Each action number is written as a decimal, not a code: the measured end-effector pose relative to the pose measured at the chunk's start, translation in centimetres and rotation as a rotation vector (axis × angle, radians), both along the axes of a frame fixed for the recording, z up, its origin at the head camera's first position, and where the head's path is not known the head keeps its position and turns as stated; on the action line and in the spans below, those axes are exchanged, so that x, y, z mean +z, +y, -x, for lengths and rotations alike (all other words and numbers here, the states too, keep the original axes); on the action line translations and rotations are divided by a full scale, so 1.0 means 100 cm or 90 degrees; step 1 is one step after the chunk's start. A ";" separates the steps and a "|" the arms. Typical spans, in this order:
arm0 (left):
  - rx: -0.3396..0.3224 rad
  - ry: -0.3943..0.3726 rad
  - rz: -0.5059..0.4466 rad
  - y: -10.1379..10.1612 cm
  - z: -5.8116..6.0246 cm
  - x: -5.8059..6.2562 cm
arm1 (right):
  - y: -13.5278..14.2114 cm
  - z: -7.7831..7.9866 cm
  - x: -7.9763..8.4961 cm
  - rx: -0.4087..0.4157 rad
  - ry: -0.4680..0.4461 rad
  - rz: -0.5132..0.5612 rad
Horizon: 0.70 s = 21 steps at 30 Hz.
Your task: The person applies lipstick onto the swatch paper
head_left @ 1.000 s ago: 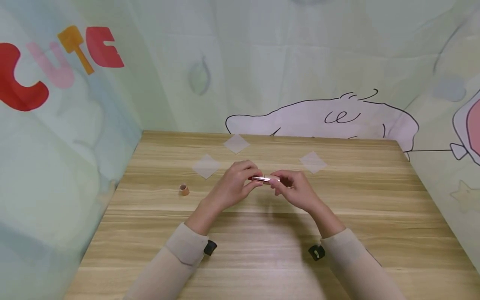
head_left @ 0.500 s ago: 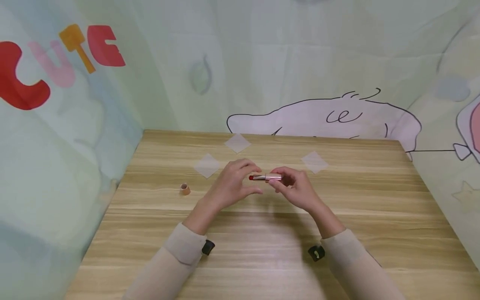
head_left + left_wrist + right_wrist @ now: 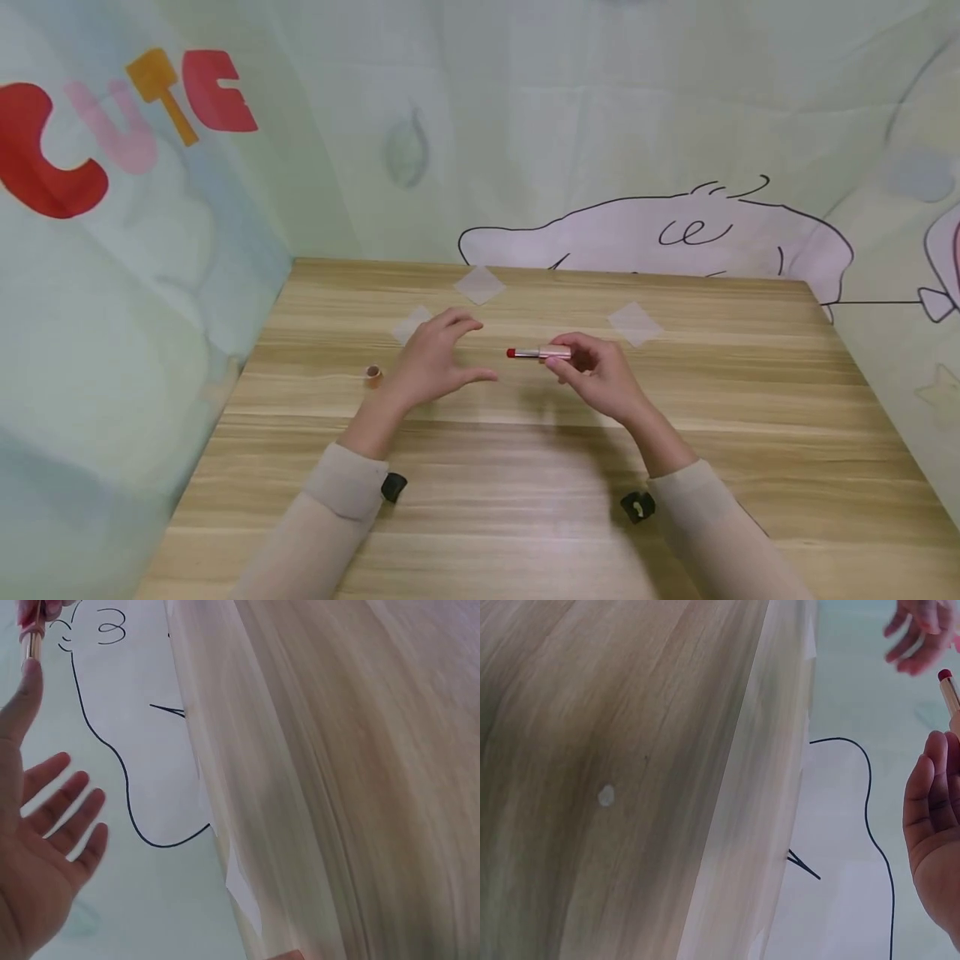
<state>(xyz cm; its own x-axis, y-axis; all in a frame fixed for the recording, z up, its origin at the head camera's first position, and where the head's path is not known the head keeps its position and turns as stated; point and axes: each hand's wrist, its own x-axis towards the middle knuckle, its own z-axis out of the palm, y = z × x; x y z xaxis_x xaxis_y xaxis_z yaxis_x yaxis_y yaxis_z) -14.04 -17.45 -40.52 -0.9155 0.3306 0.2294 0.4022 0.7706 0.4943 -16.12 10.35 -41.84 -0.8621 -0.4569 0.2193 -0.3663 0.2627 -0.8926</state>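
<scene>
A lipstick (image 3: 527, 353) with a red tip, silver neck and rose-gold base points left above the table. My right hand (image 3: 600, 373) pinches its base between thumb and fingers. The red tip also shows in the right wrist view, where the lipstick (image 3: 950, 694) is at the right edge. My left hand (image 3: 435, 358) is off to the left of the tip, thumb and fingers spread apart and holding nothing. In the left wrist view its fingers (image 3: 71, 802) are extended. On the table left of that hand stands the small rose-gold lipstick cap (image 3: 373, 377), its opening upward.
The wooden table (image 3: 525, 517) runs back to a printed cloth wall. Pale diamond-shaped patches lie on it: one at the back (image 3: 480, 285), one at right (image 3: 635, 323), and one patch (image 3: 410, 323) partly behind the left hand.
My left hand has let go of the lipstick's front end and moved left toward the cap. The red tip and silver neck are now uncovered; the right hand keeps its hold.
</scene>
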 end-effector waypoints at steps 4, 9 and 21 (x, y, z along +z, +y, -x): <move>0.024 -0.051 0.047 -0.010 0.000 -0.003 | 0.002 0.000 0.000 -0.004 -0.005 0.006; 0.044 -0.076 0.102 -0.029 0.005 -0.001 | 0.003 -0.001 0.002 -0.010 -0.017 0.007; 0.038 -0.295 0.213 -0.061 0.007 -0.001 | 0.004 -0.002 0.001 -0.018 -0.010 0.000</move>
